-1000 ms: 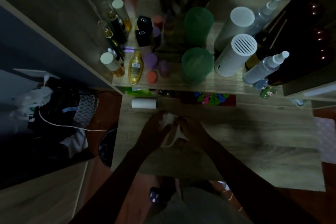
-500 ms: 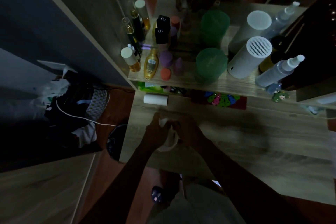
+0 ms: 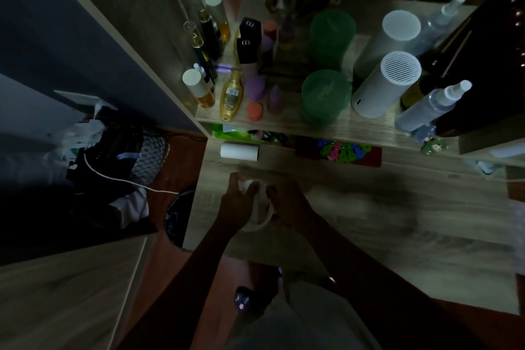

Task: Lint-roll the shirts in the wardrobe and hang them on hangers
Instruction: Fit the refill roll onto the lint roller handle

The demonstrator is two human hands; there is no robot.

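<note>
In dim light, both my hands hold a white lint roller just above the wooden table. My left hand wraps its roll end; my right hand grips the other side, where a curved white part shows below the fingers. A spare white roll lies on the table just beyond my hands, apart from them. No shirt or hanger is in view.
A shelf behind the table carries several bottles, two green tubs, white cylinders and a spray bottle. A pile of clothes and bags with a white cable lies on the floor at left.
The camera has shifted, so the scene slid right and down. My hands stay together on the lint roller, turning it slightly; more of its white curved part shows.
</note>
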